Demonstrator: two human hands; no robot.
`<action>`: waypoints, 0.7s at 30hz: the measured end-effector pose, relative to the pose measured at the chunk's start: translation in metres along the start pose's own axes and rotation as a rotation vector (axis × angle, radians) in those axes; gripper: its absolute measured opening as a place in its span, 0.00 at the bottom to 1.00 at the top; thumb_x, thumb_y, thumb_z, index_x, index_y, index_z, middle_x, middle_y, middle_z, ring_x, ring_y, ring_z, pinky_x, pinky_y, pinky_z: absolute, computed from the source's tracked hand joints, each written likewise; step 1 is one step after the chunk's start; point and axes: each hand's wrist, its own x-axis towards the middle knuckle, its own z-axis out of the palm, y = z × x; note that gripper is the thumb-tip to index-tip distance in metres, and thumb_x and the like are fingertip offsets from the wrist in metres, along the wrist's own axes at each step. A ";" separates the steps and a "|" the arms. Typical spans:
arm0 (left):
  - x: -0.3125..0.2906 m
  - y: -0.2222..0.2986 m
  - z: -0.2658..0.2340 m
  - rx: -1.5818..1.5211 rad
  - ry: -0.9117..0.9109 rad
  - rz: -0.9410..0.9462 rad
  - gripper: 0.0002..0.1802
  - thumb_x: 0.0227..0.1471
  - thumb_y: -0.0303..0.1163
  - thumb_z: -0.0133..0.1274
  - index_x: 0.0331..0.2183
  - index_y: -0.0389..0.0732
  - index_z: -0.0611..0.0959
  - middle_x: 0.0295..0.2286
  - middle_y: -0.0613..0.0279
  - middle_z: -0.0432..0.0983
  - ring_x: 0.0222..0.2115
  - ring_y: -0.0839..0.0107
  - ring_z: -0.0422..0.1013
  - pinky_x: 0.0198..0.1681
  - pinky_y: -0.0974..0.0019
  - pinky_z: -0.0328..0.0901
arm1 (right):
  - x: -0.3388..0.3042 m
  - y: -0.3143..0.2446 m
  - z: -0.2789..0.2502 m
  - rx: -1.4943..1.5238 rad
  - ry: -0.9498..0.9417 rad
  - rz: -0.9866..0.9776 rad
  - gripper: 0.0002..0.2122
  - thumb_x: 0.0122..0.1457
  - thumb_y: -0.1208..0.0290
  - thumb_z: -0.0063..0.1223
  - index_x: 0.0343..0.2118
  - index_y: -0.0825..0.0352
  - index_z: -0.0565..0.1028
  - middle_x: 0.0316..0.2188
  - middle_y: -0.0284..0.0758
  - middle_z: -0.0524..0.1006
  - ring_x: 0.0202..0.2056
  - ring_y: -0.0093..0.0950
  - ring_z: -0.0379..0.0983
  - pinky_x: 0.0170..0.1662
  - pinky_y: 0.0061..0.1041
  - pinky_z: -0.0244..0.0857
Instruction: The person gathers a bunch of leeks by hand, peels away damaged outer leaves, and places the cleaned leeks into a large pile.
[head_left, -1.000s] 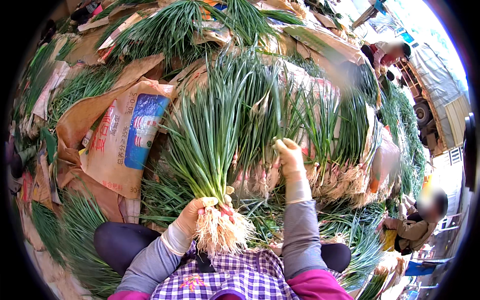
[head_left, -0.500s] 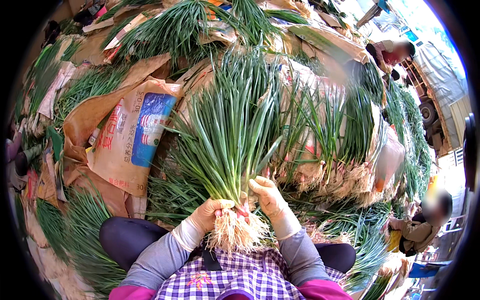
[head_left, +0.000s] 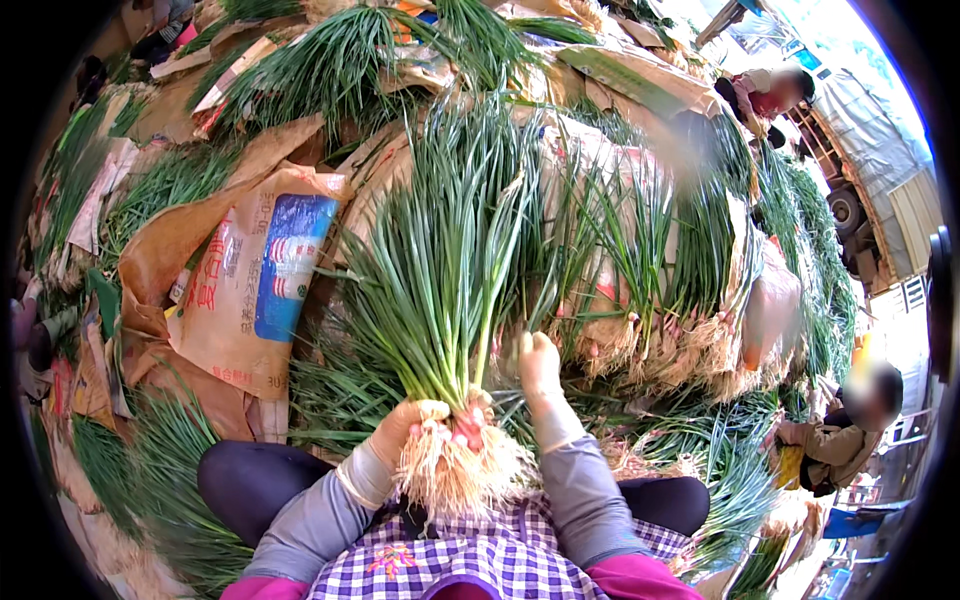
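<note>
My left hand (head_left: 402, 430) is wrapped round the base of a big bunch of green onions (head_left: 445, 270), just above its pink-white bulbs. Pale stringy roots (head_left: 462, 475) hang toward my lap, and the long green leaves fan out away from me. To the right of that bunch, clear of its bulbs, my right hand (head_left: 541, 368) is closed in a fist; whatever lies inside its fingers is hidden. Both hands wear pale thin gloves. Beyond the right hand, more green onions (head_left: 650, 250) lie in a row over a pale sack, roots toward me.
A brown printed sack (head_left: 235, 290) with a blue panel lies at the left. Loose green onions (head_left: 170, 450) surround my knees, and further heaps (head_left: 330, 70) rest at the far side. Other people (head_left: 840, 430) sit at the right, near a truck wheel (head_left: 846, 212).
My right hand has left the base of the bunch, moving up and slightly right, and its fingers have closed into a fist. My left hand keeps its hold, shifted slightly left.
</note>
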 end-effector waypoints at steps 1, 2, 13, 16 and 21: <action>0.003 0.006 0.002 0.094 0.023 -0.024 0.28 0.44 0.31 0.49 0.47 0.27 0.68 0.34 0.48 0.74 0.32 0.63 0.73 0.38 0.65 0.70 | 0.007 0.016 -0.015 -0.448 -0.168 -0.141 0.16 0.56 0.57 0.46 0.32 0.69 0.74 0.23 0.38 0.76 0.24 0.31 0.74 0.28 0.31 0.67; 0.004 0.004 0.012 0.107 0.050 -0.035 0.28 0.44 0.31 0.49 0.47 0.27 0.68 0.35 0.48 0.73 0.33 0.63 0.73 0.40 0.63 0.69 | 0.008 0.035 -0.023 -0.899 -0.350 -0.260 0.18 0.56 0.55 0.45 0.35 0.69 0.74 0.25 0.40 0.77 0.28 0.35 0.76 0.30 0.33 0.68; 0.017 -0.009 0.034 0.124 0.150 0.009 0.30 0.43 0.33 0.51 0.47 0.26 0.67 0.34 0.48 0.73 0.34 0.61 0.72 0.44 0.58 0.67 | -0.032 -0.090 -0.092 0.007 -0.076 -0.392 0.08 0.58 0.71 0.48 0.37 0.68 0.71 0.26 0.34 0.74 0.26 0.25 0.71 0.28 0.24 0.66; 0.018 -0.016 0.025 0.114 0.236 0.091 0.35 0.42 0.32 0.52 0.51 0.25 0.63 0.36 0.49 0.72 0.35 0.66 0.72 0.48 0.61 0.65 | -0.017 -0.095 -0.196 -0.100 0.274 -0.475 0.07 0.60 0.71 0.44 0.37 0.65 0.72 0.23 0.29 0.71 0.20 0.15 0.66 0.18 0.12 0.61; 0.023 -0.020 0.013 0.145 0.118 0.055 0.34 0.43 0.33 0.50 0.52 0.28 0.64 0.40 0.50 0.71 0.42 0.62 0.69 0.49 0.61 0.64 | 0.016 -0.096 -0.313 -0.326 0.577 -0.352 0.10 0.60 0.72 0.41 0.42 0.65 0.71 0.21 0.28 0.66 0.21 0.16 0.60 0.29 0.18 0.64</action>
